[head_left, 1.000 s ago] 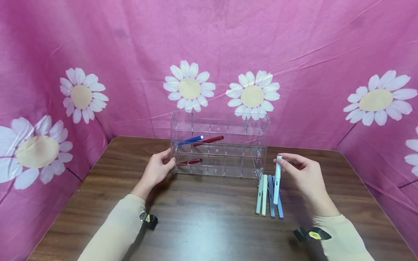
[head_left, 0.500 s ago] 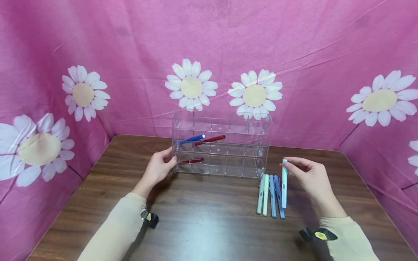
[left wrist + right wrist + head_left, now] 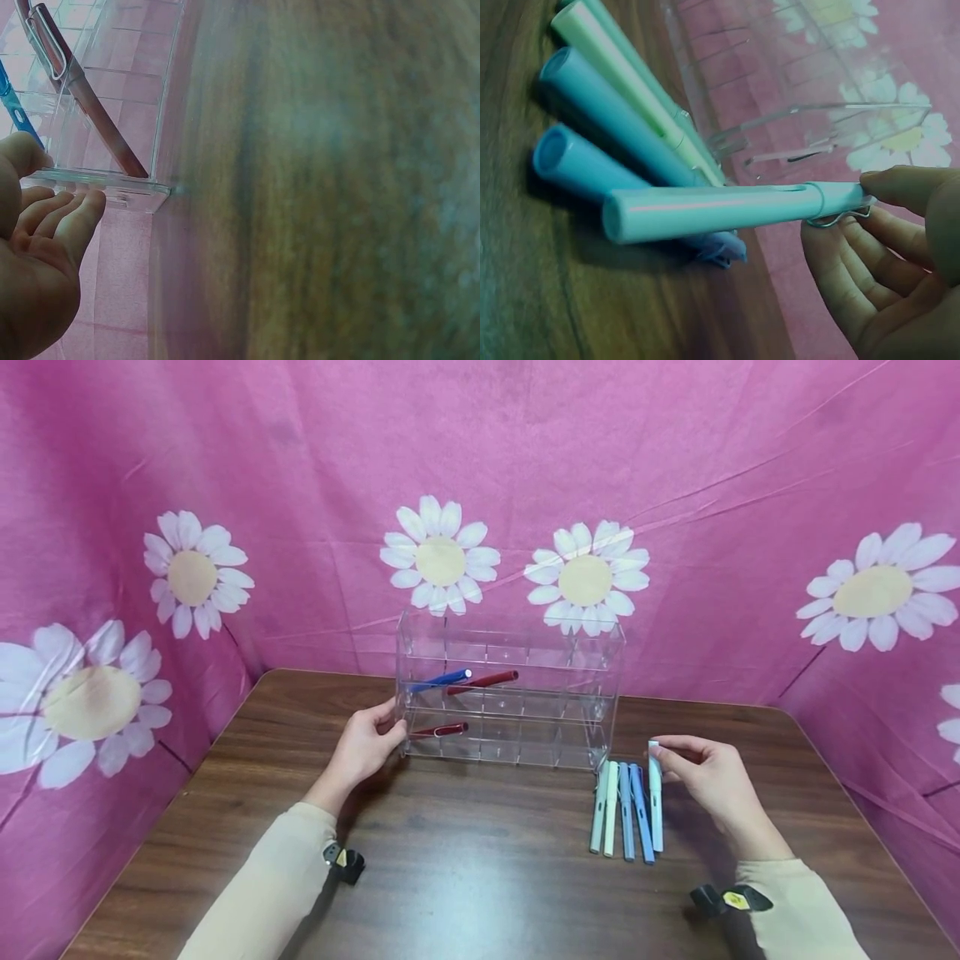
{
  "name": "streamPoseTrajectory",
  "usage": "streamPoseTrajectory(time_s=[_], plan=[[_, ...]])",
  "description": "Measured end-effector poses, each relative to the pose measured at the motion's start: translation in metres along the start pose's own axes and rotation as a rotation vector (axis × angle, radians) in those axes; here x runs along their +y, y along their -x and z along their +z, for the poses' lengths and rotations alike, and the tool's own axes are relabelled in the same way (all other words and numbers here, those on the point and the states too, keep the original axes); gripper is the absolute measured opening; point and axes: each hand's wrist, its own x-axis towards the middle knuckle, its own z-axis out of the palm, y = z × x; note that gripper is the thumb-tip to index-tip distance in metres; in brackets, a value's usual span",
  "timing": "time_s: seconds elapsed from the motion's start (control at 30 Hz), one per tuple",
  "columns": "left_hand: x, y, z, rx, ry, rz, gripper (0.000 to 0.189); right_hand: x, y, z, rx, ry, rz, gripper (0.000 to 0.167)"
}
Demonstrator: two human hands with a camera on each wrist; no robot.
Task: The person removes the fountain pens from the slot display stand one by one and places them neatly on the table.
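Note:
My left hand (image 3: 362,745) holds the left side of a clear tiered pen rack (image 3: 517,753), thumb and fingers on either side of its end panel in the left wrist view. In the rack lean a blue pen (image 3: 441,681) and a dark red pen (image 3: 483,682) higher up, with another dark red pen (image 3: 440,731) in the lowest tier. By its clip end, my right hand (image 3: 716,785) pinches a pale turquoise pen (image 3: 712,212). It stands at the right end of a row of pens: grey-green (image 3: 598,810), light green (image 3: 611,810), and two blue pens (image 3: 626,814).
The row of pens lies on the brown wooden table (image 3: 450,860), close to the rack's front right corner. Behind the table hangs a pink cloth (image 3: 510,443) with large white daisies, which also runs along both sides.
My right hand has moved right and down with the turquoise pen, from over the blue pens to just beside them. The blue pens have shifted slightly. My left hand keeps its hold on the rack.

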Motion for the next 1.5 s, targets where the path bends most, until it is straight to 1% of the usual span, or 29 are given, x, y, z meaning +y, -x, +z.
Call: streamPoseTrajectory(time_s=[0.13,0.3,0.53,0.77,0.83,1.07,1.27,1.5], plan=[[0.001,0.0,0.0,0.0,-0.009,0.0,0.05,0.006,-0.002,-0.001,-0.025,-0.008,0.022,0.048],[0.0,0.001,-0.001,-0.005,-0.003,-0.009,0.051,0.014,-0.005,0.0,-0.062,-0.016,0.07,0.05],[-0.001,0.001,0.0,0.0,0.004,0.005,0.05,0.027,-0.01,0.005,-0.082,0.0,0.081,0.045],[0.0,0.003,0.0,-0.003,-0.006,0.006,0.05,0.033,-0.012,0.006,-0.126,0.094,0.131,0.043],[0.001,0.002,0.0,-0.003,-0.012,0.008,0.05,0.034,-0.013,0.006,-0.132,0.103,0.136,0.043],[0.002,0.002,-0.001,-0.005,0.002,-0.004,0.051,0.033,-0.016,0.006,-0.15,0.165,0.112,0.043],[0.0,0.001,-0.001,-0.005,-0.022,-0.009,0.051,0.029,-0.016,0.008,-0.178,0.246,0.104,0.042],[-0.002,0.0,0.0,0.007,-0.016,0.023,0.051,0.024,-0.016,0.006,-0.194,0.298,0.092,0.042]])
